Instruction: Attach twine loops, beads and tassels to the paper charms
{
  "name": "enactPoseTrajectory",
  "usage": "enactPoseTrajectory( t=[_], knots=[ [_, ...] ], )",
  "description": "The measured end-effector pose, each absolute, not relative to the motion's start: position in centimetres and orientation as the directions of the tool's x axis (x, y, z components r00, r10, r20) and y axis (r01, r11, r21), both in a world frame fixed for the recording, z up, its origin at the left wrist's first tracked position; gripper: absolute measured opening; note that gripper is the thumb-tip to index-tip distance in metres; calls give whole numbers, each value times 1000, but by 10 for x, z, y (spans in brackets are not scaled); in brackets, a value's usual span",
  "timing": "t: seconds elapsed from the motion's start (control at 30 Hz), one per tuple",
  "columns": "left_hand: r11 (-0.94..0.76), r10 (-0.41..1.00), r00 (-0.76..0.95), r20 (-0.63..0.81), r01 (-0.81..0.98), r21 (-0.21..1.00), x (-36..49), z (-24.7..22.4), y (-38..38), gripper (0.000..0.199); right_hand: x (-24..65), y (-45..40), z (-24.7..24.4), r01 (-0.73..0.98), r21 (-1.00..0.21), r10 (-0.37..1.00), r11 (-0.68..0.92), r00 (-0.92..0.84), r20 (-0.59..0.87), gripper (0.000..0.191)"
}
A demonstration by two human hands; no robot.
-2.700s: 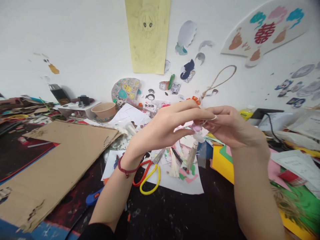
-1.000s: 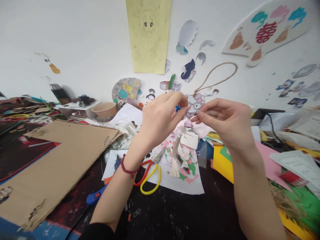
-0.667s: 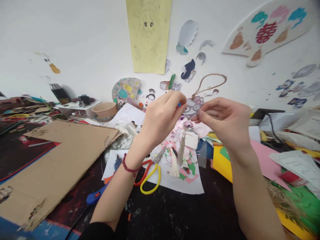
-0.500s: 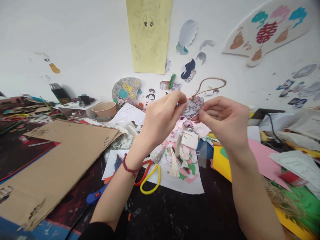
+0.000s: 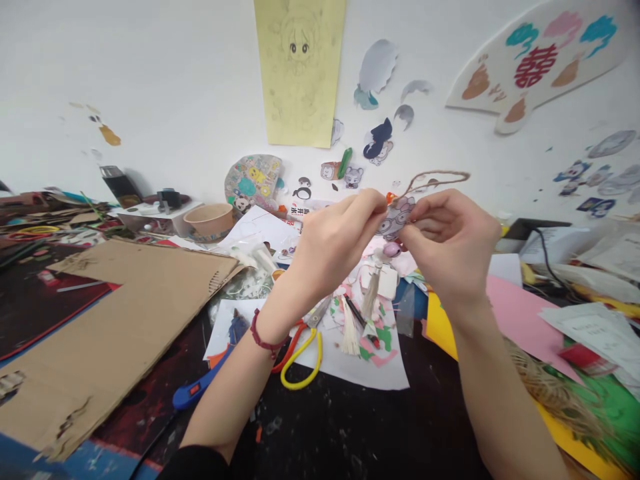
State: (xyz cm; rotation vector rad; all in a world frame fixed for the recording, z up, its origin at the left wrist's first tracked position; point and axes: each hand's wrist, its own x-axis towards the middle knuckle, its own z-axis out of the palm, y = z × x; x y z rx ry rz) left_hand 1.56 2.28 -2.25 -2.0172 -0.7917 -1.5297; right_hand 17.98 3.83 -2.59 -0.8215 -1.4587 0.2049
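Between my two hands hangs a charm (image 5: pixel 399 219), a grey cutout figure with round glasses. A brown twine loop (image 5: pixel 440 177) rises from its top, beside an orange bit. Below it dangle a purple bell (image 5: pixel 392 249) and a pale tassel (image 5: pixel 371 293). My left hand (image 5: pixel 340 230) is closed in a pinch at the charm's left edge, its fingertips partly hidden. With thumb and fingers my right hand (image 5: pixel 447 230) pinches the right edge. Under the hands, scissors (image 5: pixel 305 357) with yellow and red handles lie near a white tassel (image 5: pixel 350 327) on a paper sheet.
Cardboard (image 5: pixel 125 320) covers the left of the dark table. A blue-handled tool (image 5: pixel 195 393) with a cord lies beside my left forearm. Coloured paper (image 5: pixel 525 320) and twine strands (image 5: pixel 555 393) are on the right. A bowl (image 5: pixel 209 220) stands at the back.
The charm has shifted slightly right and turned somewhat, its twine loop and bell moving with it. My left hand has moved a little right; both hands stay closed at the charm.
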Motion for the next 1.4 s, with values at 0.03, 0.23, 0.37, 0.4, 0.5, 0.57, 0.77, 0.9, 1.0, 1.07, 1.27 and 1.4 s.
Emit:
enactPoseTrajectory(
  t=[0.03,0.23,0.37,0.4,0.5,0.57,0.77,0.9,1.0,1.07,1.27,1.4],
  knots=[
    [-708,157,209,965,706,-38,16,-23,23,7,180,38,-26,353,-595,582,722,155,798,18],
    [-696,167,167,972,718,-4,16,-22,24,8,179,34,-25,258,-615,597,745,151,788,36],
    [-702,213,145,966,710,48,15,-23,24,8,182,34,-23,268,-634,630,725,115,768,31],
    [-695,231,141,963,716,62,15,-23,24,8,182,35,-23,274,-637,634,720,113,765,27],
    [-672,264,128,956,735,87,15,-25,26,7,183,39,-24,243,-661,659,709,104,745,23],
    [-666,263,112,958,739,97,15,-26,27,8,182,40,-25,194,-686,678,702,113,726,22],
    [-677,325,21,945,704,217,17,-29,32,13,178,40,-26,62,-725,717,686,108,689,22],
    [-731,349,-45,936,612,301,18,-30,33,17,178,40,-26,25,-740,735,672,99,670,24],
    [-782,388,-63,920,505,364,19,-29,31,23,179,40,-25,17,-740,736,672,96,670,25],
    [-793,392,-56,918,485,368,19,-28,31,25,179,40,-24,26,-740,735,672,92,671,25],
    [-767,279,-46,959,590,252,16,-27,31,18,182,37,-20,39,-753,753,657,30,658,22],
    [-758,225,-42,973,620,202,16,-26,28,15,187,32,-17,21,-735,735,678,-39,677,22]
  ],
)
